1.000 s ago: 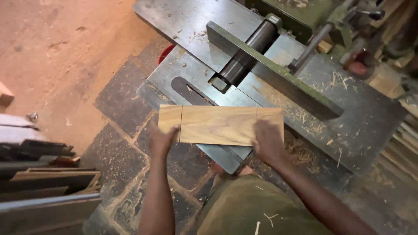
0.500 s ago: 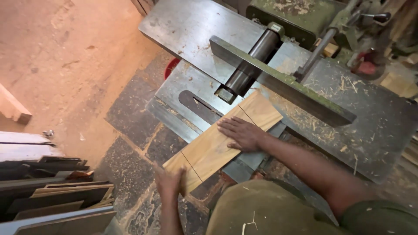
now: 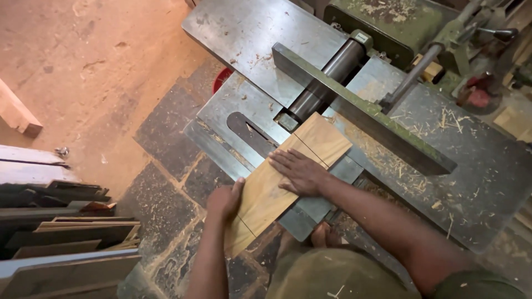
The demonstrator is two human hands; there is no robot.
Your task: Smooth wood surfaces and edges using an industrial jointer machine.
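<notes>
A light wooden board [image 3: 316, 141] with pencil lines across it lies slanted on the grey steel table [image 3: 233, 108] of a woodworking machine. Its far end sits beside the dark slot [image 3: 252, 133] in the table and close to the black roller [image 3: 327, 77]. My right hand [image 3: 299, 171] lies flat on the middle of the board, fingers spread. My left hand [image 3: 224, 199] grips the near left edge, where the board overhangs the table. The green fence bar [image 3: 360, 108] runs just past the board's far end.
Stacked boards and planks [image 3: 61, 232] lie at lower left on the stone floor [image 3: 166, 138]. A wood block [image 3: 19, 113] rests on the dirt ground at left. Sawdust and shavings [image 3: 426, 133] cover the table's right side. A lever and green machine parts [image 3: 443, 50] stand at top right.
The board has turned from lying crosswise to pointing lengthwise at the roller. My right hand moved from its right end to its middle; my left hand now holds the near end.
</notes>
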